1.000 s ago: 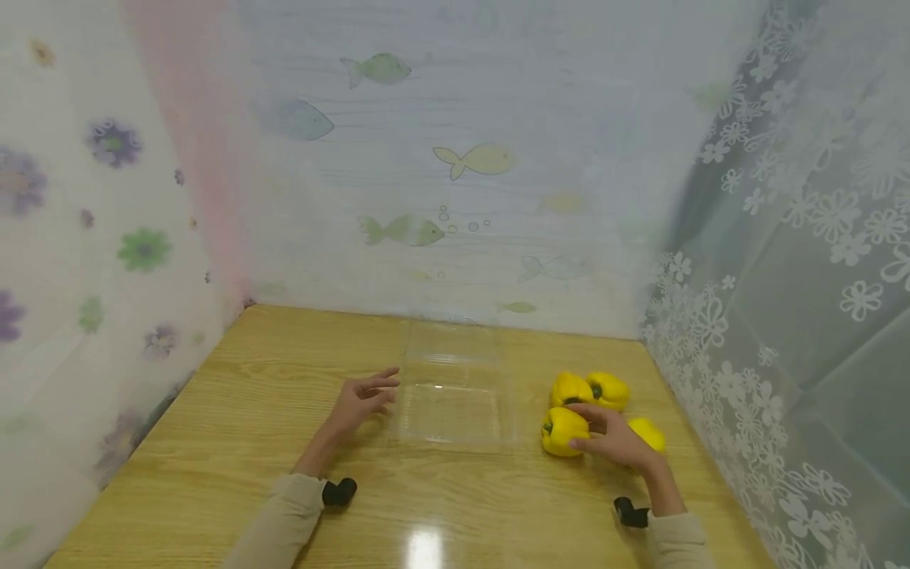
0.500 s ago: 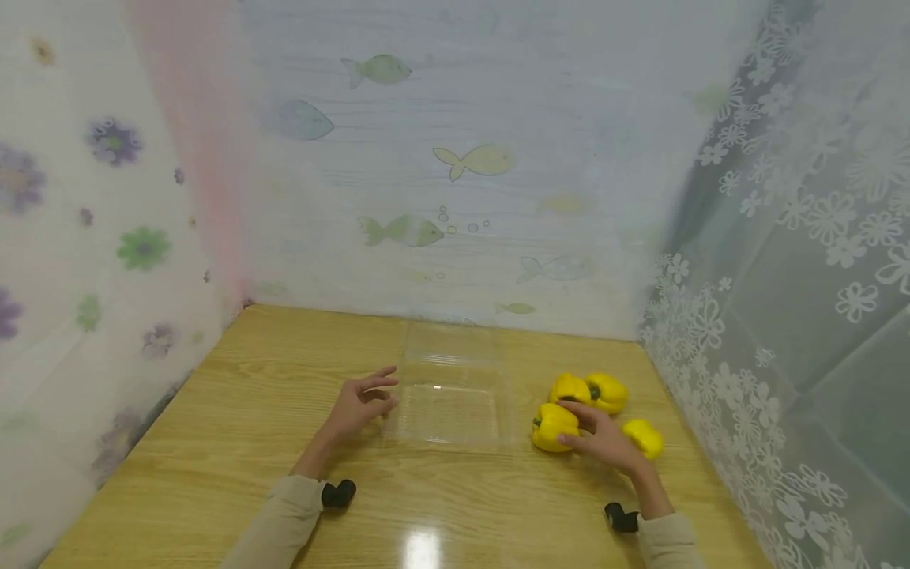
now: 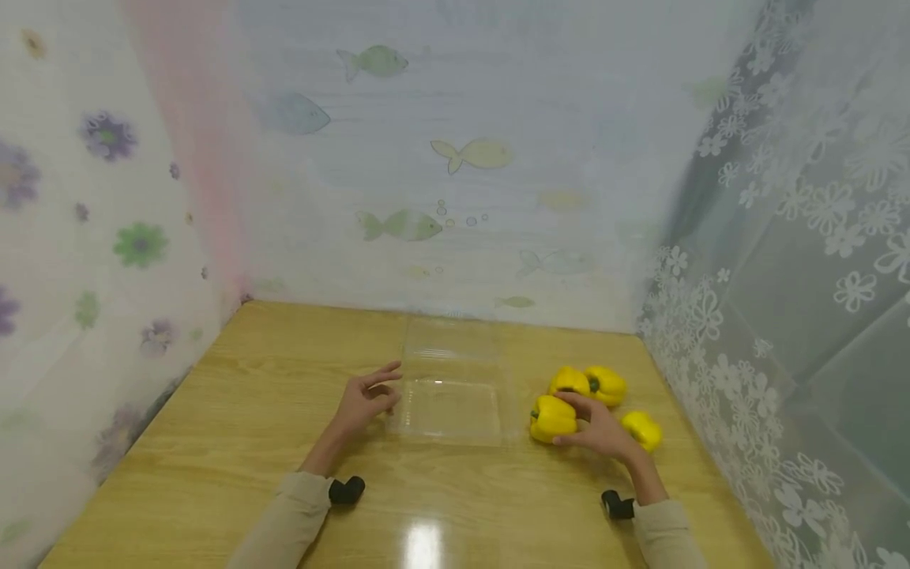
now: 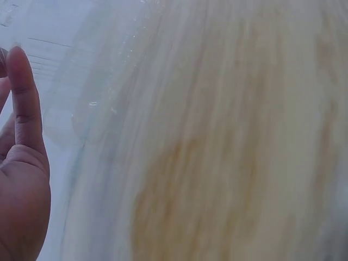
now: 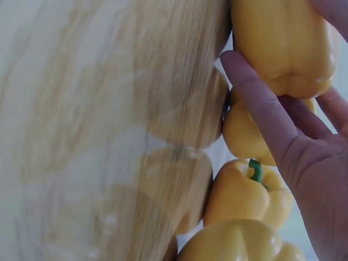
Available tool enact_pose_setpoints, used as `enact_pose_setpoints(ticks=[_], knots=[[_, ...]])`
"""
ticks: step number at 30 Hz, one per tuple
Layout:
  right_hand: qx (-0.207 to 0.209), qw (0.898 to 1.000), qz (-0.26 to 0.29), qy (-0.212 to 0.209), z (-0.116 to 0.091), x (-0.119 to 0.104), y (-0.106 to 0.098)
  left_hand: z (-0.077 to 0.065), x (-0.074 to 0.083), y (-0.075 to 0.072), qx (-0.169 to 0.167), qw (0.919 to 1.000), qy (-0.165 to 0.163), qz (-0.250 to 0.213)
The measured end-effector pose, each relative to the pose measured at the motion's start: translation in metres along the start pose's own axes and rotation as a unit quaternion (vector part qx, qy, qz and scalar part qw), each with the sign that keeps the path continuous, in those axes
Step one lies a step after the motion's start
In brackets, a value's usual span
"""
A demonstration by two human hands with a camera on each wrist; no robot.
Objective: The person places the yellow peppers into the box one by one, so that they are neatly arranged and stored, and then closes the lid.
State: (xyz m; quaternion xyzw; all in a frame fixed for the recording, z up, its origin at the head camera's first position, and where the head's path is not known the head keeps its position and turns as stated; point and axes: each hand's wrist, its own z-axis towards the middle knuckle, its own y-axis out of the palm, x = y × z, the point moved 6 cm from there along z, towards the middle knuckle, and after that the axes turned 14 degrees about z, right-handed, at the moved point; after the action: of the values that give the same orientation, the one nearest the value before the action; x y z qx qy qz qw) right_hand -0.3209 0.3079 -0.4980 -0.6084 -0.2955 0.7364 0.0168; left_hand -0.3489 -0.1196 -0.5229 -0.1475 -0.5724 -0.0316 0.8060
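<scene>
My right hand (image 3: 600, 427) holds a yellow bell pepper (image 3: 553, 420) between thumb and fingers, its green stem facing left. In the right wrist view, the thumb and fingers bracket the lower part of that pepper (image 5: 285, 46). Behind it are two more yellow peppers (image 3: 606, 386), side by side, and another pepper (image 3: 642, 431) lies right of the hand. A clear plastic clamshell box (image 3: 455, 407) lies with its lid raised toward the back. At the box's left edge, my left hand (image 3: 362, 405) has its fingers loosely extended, with fingertips right at the rim.
All of this is on a wood-grain table (image 3: 270, 395). A curtain with fish prints (image 3: 455, 197) stands along the back edge, with floral curtains (image 3: 142, 245) on both sides. Black wrist-worn cameras (image 3: 347, 491) project from both cuffs.
My right hand has shifted left and slightly back with the held pepper, uncovering more of the pepper at the far right. The left hand has stayed nearly in place by the box.
</scene>
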Motion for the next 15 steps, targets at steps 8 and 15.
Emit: enact_pose_setpoints(ticks=[8, 15], knots=[[-0.004, 1.0, 0.0, 0.008, 0.0022, 0.0011, -0.0011, 0.001, -0.0008, 0.001, 0.003, 0.9997, 0.001, -0.023], [0.006, 1.0, -0.003, 0.015, 0.0021, 0.0008, -0.0012, 0.0002, -0.0032, 0.0018, 0.017, 0.9994, -0.008, -0.029]])
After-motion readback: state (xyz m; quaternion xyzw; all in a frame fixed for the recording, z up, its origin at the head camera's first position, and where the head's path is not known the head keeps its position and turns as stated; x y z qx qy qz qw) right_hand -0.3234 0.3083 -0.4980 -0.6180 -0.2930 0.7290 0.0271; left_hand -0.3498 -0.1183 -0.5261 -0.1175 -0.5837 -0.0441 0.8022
